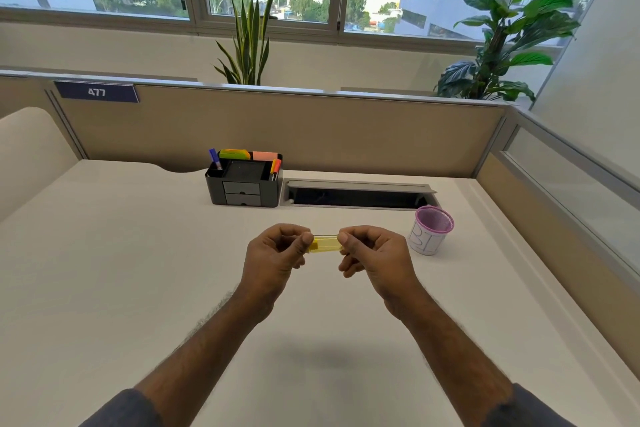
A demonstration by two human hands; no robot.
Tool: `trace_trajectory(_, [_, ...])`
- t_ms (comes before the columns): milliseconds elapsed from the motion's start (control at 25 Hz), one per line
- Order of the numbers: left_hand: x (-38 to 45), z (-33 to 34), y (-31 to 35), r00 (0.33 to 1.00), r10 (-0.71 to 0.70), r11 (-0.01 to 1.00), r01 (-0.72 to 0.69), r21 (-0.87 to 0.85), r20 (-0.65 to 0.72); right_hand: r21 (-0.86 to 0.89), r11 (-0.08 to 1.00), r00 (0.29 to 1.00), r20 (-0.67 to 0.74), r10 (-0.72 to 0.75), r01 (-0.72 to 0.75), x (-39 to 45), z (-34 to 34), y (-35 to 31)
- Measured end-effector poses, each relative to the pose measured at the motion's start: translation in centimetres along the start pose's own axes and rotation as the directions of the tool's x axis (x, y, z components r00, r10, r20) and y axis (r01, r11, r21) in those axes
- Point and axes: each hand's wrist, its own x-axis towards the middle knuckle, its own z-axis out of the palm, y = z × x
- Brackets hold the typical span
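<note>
Head camera is showing both hands holding a small yellow see-through stick (pixel 325 243) level in the air above the white desk (pixel 104 270). Left hand (pixel 273 255) is pinching its left end between thumb and fingers, while right hand (pixel 375 258) is pinching the other end. A pink mesh cup (pixel 431 230) is standing nearby at right, and a black organizer (pixel 244 184) is sitting behind.

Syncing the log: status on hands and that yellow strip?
Left hand pinches one end of yellow translucent strip, right hand pinches the other. Strip held level above desk. Nothing in the way; pink mesh cup off right, apart.
</note>
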Motion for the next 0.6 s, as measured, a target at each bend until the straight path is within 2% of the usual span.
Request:
trace_trajectory(240, [0.0,-0.4,-0.6,1.0,0.0,0.998,0.0,-0.07,0.0,0.039,0.998,0.998,0.035,0.054,-0.056,0.4,0.2,0.3])
trace_trajectory(600, [0.9,-1.4,-1.3,0.999,-0.033,0.998,0.032,-0.059,-0.03,0.04,0.991,0.989,0.082,0.127,-0.131,2.3,1.3,1.2])
